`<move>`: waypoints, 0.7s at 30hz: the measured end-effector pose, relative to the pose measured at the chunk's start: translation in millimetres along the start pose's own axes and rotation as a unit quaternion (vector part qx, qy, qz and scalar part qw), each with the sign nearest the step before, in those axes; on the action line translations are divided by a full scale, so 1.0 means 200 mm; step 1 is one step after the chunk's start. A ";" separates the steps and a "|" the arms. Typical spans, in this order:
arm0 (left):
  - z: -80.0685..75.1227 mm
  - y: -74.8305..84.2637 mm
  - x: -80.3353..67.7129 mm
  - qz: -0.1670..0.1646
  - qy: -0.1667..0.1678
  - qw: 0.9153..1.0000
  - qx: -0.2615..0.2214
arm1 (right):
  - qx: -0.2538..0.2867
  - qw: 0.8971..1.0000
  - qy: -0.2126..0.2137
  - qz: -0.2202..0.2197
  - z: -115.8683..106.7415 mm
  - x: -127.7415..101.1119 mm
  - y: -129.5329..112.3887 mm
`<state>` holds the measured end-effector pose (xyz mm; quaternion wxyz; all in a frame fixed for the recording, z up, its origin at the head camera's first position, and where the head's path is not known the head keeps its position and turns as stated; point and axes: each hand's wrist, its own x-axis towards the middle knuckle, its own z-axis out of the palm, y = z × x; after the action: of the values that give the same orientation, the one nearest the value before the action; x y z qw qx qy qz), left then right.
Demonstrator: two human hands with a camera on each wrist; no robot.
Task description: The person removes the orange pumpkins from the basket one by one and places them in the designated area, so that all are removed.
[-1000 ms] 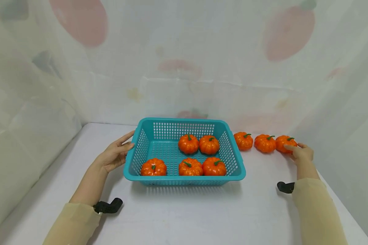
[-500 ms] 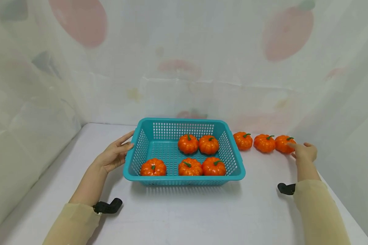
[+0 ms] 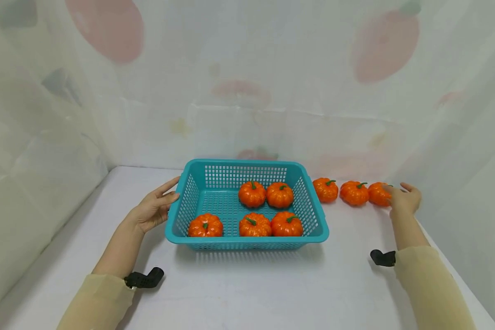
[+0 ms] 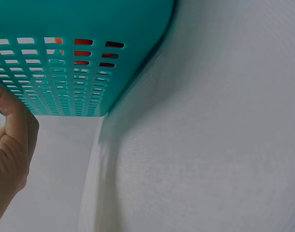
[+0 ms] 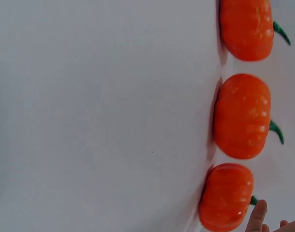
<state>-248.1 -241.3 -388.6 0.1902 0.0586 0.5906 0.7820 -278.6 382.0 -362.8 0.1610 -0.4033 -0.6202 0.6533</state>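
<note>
Head view, left hand [image 3: 153,210]: fingers straight, laid flat against the left wall of the basket [image 3: 181,208]; it grips nothing, only steadies.
Head view, right hand [image 3: 403,200]: fingers loosely spread, reaching over the end pumpkin [image 3: 377,194]; it touches the fruit but has not yet closed round it.
Head view, row: the end pumpkin sits on the table [image 3: 247,284], rightmost of three in a line just right of the basket; mid pumpkin [image 3: 354,193] and near pumpkin [image 3: 326,189] beside it.
Head view, basket load: five pumpkins [image 3: 252,194] inside, two at the back, three at the front.
Left wrist view: thumb [image 4: 14,116] against the basket [image 4: 89,19] lattice; orange shows through the holes.
Right wrist view: a fingertip [image 5: 257,216] at the stem side of the end pumpkin [image 5: 226,197]; whether it presses, I cannot tell.
Step in hand: reaching for the end pumpkin, grasp not made.
Next move calls for: curling fingers round it, lifting clear of the mid pumpkin, carrying it over the basket's right rim.
</note>
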 end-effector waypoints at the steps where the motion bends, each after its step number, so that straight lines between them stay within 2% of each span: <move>1: 0.00 0.00 0.00 0.000 -0.001 1.000 0.000 | 0.006 1.000 -0.010 -0.004 0.01 -0.02 0.00; 5: 0.00 0.00 0.00 0.001 -0.004 1.000 -0.004 | 0.036 0.997 -0.062 -0.018 0.03 -0.09 -0.01; 10: 0.00 0.00 0.00 0.002 -0.006 1.000 -0.008 | 0.074 0.987 -0.143 -0.014 0.06 -0.19 -0.02; 17: 0.00 0.00 0.00 0.001 -0.006 1.000 -0.007 | 0.060 0.964 -0.253 -0.055 0.14 -0.37 -0.01; 21: 0.00 0.00 0.00 0.001 -0.002 1.000 -0.002 | 0.012 0.951 -0.294 -0.098 0.19 -0.47 0.00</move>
<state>-247.7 -241.2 -388.1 0.1904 0.0604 0.5885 0.7834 -248.3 289.9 -335.1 0.0393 -0.1283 -0.6685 0.7315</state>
